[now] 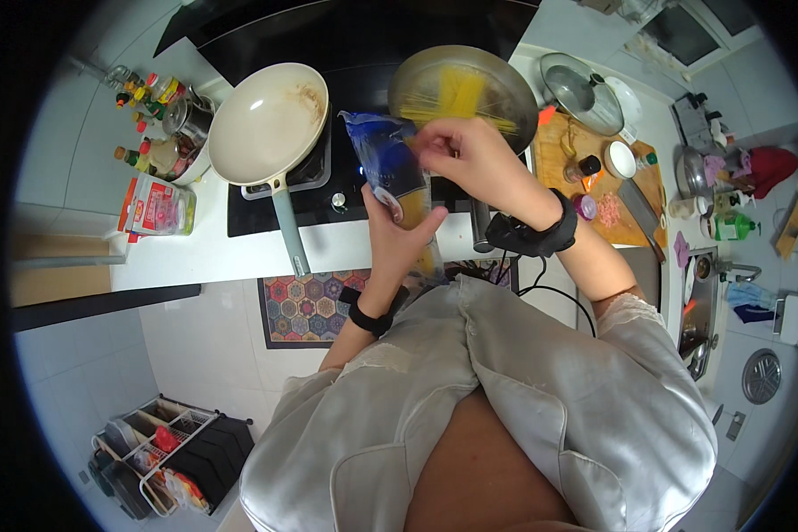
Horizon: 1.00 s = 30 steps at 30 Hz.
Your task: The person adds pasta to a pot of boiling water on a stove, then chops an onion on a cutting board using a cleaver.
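Note:
My left hand (397,238) is wrapped round the lower part of a blue plastic spaghetti bag (383,152), which has a clear window showing yellow strands. The bag stands tilted in front of the stove, its top end loose and crumpled. My right hand (470,158) is closed at the bag's upper right edge, with thumb and fingertips pinched on it; the exact grip is partly hidden. Just beyond that hand, dry spaghetti (459,91) lies fanned out in a wide steel pan (516,89) on the right burner. Both wrists wear black straps.
A cream frying pan (262,124) sits on the left burner, its handle (289,230) jutting over the counter edge. At right, a wooden cutting board (550,146) bears a knife (640,213), chopped pink pieces (608,210), a white bowl (620,160) and jars. Bottles (164,155) crowd the left corner.

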Tool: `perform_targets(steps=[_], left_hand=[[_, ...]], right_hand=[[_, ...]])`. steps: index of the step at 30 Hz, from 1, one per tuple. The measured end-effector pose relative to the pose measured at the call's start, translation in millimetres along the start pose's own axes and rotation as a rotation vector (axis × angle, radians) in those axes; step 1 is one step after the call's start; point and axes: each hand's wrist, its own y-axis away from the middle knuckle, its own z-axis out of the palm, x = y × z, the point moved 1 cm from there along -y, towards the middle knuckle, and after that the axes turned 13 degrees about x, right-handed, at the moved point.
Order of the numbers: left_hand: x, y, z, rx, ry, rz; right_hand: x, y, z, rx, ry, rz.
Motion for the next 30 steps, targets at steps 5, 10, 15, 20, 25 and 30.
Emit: perform_targets(steps=[5,10,15,20,25,30], left_hand=[[7.4,-0.1,2.0,0.032,0.025,0.011],[-14.5,-4.9,-6.5,-0.088,-0.014,-0.028],[-27.6,-5.0,-29.0,-0.032,-0.088,-0.017],[-39.2,-4.2,-58.4,0.036,-0.220,-0.065],[-39.0,-6.1,-62.3,0.077,-0.160,-0.043],[-19.7,-3.3,-46.1,0.114,0.007,-0.111]], right_hand=[[3.4,-9.5,-21.6,-0.055,-0.245,0.216],[19.7,-43.4,-71.0,0.078,-0.421,0.141],[52.9,-80.9,-143.5,0.334,-0.558,0.053],[109.6,-103.0,-165.9,0.527,-0.319,0.106],[194.3,-114.3,-109.7,0.480,-0.244,0.387],[250.7,-111.5,-78.8,0.322,-0.232,0.666]])
